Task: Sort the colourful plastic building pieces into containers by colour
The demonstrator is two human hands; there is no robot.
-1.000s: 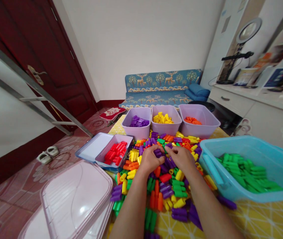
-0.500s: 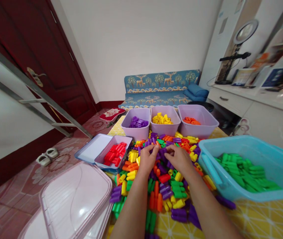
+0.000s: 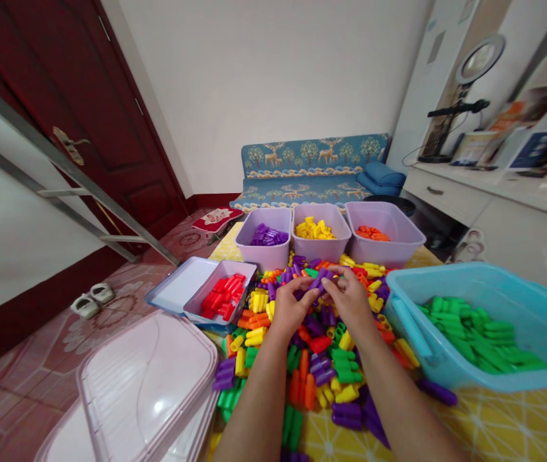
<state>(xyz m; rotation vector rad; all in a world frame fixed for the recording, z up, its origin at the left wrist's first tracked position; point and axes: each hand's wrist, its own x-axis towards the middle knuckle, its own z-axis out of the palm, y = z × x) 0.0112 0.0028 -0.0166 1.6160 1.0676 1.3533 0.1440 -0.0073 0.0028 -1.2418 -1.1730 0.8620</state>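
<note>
A heap of short plastic tube pieces (image 3: 324, 359) in purple, yellow, green, orange and red covers the yellow tablecloth. My left hand (image 3: 290, 308) and my right hand (image 3: 350, 301) meet over the far part of the heap, fingers curled round a bunch of purple pieces (image 3: 319, 280) held between them. Behind stand three lilac bins: one with purple pieces (image 3: 261, 240), one with yellow (image 3: 320, 234), one with orange (image 3: 386, 237). A small lilac tray (image 3: 223, 295) holds red pieces.
A large blue tub (image 3: 485, 321) with green pieces sits at the right. A pink lid (image 3: 143, 385) lies at the lower left, a pale blue lid (image 3: 177, 289) under the red tray. Beyond are a sofa, a dark red door, a ladder and a white counter.
Both hands have lifted from the heap and moved slightly away from me, now holding gathered purple pieces above the pile.
</note>
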